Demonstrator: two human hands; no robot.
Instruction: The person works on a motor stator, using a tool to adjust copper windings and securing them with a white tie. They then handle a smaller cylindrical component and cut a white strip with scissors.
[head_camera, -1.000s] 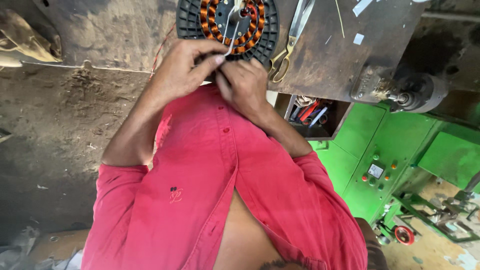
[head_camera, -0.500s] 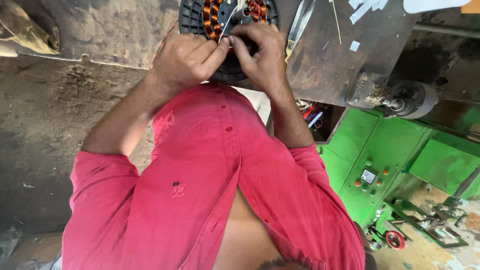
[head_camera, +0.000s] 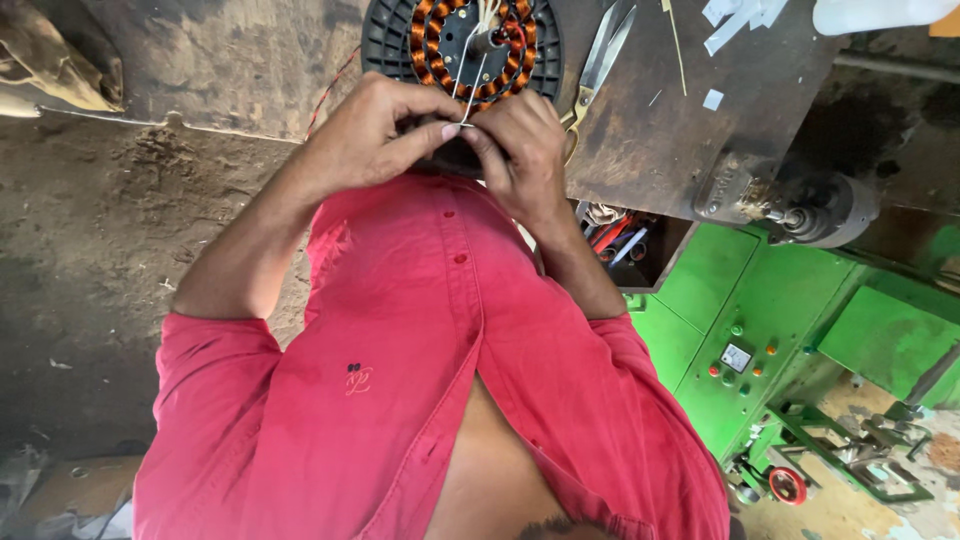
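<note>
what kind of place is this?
Likely a small motor-winding or repair workshop: a round stator with copper coils on a worn workbench, scissors beside it, and a green machine with buttons and a gauge.

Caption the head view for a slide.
Left hand and right hand pinch a white thread at a copper-wound stator; scissors alongside.

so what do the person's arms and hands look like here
Both hands, the left hand and right hand, are bare: no gloves, rings or watch visible. The forearms are bare too, with red shirt sleeves rolled up near the elbows.
</note>
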